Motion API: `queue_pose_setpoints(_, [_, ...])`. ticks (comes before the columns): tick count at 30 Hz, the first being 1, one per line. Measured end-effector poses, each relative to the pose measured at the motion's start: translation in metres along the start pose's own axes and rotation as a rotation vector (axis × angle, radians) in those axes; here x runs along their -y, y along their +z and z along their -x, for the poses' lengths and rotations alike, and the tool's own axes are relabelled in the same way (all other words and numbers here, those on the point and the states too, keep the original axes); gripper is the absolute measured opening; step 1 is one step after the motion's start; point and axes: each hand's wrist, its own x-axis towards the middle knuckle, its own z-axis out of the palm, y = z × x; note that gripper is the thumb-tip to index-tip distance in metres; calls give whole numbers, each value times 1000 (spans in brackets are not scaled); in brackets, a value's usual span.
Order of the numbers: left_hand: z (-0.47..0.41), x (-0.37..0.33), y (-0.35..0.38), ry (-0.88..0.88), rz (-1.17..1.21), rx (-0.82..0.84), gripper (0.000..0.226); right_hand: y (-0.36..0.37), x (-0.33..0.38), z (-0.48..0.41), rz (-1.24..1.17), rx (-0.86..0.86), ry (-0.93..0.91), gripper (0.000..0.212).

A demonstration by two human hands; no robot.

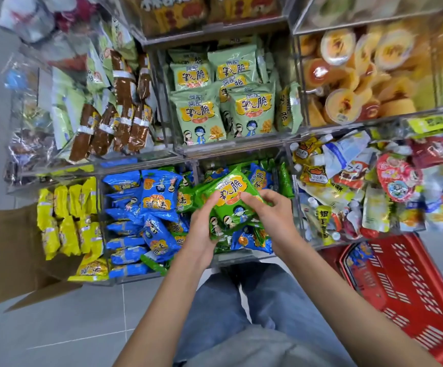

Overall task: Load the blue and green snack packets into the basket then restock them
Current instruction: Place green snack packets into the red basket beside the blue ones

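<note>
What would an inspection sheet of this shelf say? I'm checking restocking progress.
Surface: clear shelf bin; grey tiled floor below.
Job's things: green packet held above the bin; blue packets piled to its left; red basket on the floor, bluish packet inside.
Clutter: open cardboard box, yellow packets, left.
Grippers: left hand and right hand both grip the green packet.
Cables: nothing seen.
Surroundings: stocked snack bins above, beside.

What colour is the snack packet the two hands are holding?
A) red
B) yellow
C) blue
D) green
D: the left hand and the right hand both grip one green packet by its edges.
</note>
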Motion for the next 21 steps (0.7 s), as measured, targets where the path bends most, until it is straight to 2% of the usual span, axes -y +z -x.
queue_pose_setpoints(1, [1,1,3,-11,3,-23,61,-1,-2,2,19,15,-17,13])
queue_pose_setpoints(2, [1,2,5,-10,-16,-50,60,-2,-4,4,40,34,-35,15])
queue_pose_setpoints(5, [1,5,7,17,-41,-134,33,-7,-12,-1,63,22,-5,28])
queue_pose_setpoints(8, [2,6,7,18,-27,-170,34,-20,-18,-29,91,-200,-28,16])
queue_pose_setpoints(11, [0,10,1,-3,-11,-191,48,-36,-28,-67,548,-343,-109,45])
queue_pose_setpoints(14, [0,15,-5,-18,-48,-210,73,-42,-41,-94,919,-349,-140,53])
queue_pose_setpoints(16, [-2,20,-8,-11,-66,-241,80,-40,-48,-103,1116,-340,-189,59])
queue_pose_setpoints(19, [-4,26,-10,-9,-69,-259,81,-40,-59,-108,1270,-360,-274,72])
queue_pose_setpoints(21, [-6,28,-11,-12,-66,-272,79,-45,-65,-109,1288,-343,-318,69])
